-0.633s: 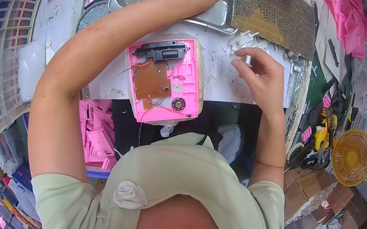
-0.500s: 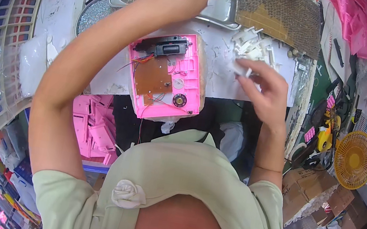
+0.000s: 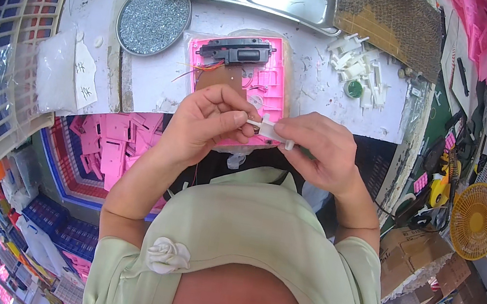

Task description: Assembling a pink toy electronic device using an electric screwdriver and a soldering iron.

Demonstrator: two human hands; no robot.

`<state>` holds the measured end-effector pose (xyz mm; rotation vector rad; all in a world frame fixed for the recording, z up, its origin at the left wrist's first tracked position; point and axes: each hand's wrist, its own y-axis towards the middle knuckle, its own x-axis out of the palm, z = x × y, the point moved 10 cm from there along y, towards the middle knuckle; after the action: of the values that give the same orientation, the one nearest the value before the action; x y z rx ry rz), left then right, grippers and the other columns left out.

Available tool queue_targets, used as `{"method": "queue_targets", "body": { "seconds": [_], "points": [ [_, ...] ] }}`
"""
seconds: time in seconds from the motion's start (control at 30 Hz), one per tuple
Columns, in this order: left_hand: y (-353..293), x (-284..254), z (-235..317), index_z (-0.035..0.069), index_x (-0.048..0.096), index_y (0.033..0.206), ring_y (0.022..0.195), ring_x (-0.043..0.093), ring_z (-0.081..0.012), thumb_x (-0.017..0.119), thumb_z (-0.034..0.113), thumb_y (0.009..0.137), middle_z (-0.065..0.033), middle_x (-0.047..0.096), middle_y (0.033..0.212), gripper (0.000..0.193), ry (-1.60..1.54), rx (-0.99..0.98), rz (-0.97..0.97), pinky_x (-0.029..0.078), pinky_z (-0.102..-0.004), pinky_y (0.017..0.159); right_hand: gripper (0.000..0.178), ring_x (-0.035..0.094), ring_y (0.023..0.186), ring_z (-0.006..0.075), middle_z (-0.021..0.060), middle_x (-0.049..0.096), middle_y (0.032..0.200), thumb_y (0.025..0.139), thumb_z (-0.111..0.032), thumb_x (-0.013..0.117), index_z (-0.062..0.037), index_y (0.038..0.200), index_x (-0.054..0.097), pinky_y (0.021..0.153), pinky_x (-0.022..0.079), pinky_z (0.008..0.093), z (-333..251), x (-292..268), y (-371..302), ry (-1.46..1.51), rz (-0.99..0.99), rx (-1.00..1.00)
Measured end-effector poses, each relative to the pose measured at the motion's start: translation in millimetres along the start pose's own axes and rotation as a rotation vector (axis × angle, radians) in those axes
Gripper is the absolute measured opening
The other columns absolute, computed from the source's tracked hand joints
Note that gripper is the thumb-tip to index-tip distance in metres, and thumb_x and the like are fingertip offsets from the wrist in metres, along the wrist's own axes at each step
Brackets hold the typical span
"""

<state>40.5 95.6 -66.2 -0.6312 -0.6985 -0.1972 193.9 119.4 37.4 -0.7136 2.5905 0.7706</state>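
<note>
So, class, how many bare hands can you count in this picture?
2: the left hand at the left end of the white plastic piece, the right hand holding its right end.

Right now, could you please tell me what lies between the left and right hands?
In the head view, a small white plastic part lies between the left hand and the right hand, in the latter's grip.

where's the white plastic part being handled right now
In the head view, the white plastic part is just right of the middle, in the right hand, next to the left hand, over the lower end of the pink casing.
</note>
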Motion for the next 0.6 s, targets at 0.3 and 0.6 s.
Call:
{"method": "queue_targets", "body": {
  "seconds": [0.3, 0.6],
  "points": [
    [1, 12, -6, -0.002, 0.065, 0.112, 0.086, 0.071, -0.0141, 0.066, 0.008, 0.099, -0.0094, 0.072, 0.1, 0.016, 0.191, -0.043, -0.081, 0.06, -0.0284, 0.075, 0.044, 0.071, 0.079, 0.0261, 0.0104, 0.074, 0.099, 0.074, 0.002, 0.08, -0.0044, 0.116, 0.069, 0.067, 0.056, 0.0353, -2, 2, -10, -0.038, -0.025, -0.071],
    [43, 61, 39, 0.004, 0.07, 0.096, 0.066, 0.068, -0.025, 0.071, 0.016, 0.09, -0.0107, 0.068, 0.077, 0.014, 1.895, 0.641, 0.003, 0.054, -0.0347, 0.061, 0.03, 0.071, 0.091, 0.0231, 0.0203, 0.069, 0.113, 0.09, 0.012, 0.064, 0.0128, 0.12, 0.063, 0.084, 0.06, 0.0359, 60, -22, -55, 0.797, 0.259, 0.409]
  ]
}}
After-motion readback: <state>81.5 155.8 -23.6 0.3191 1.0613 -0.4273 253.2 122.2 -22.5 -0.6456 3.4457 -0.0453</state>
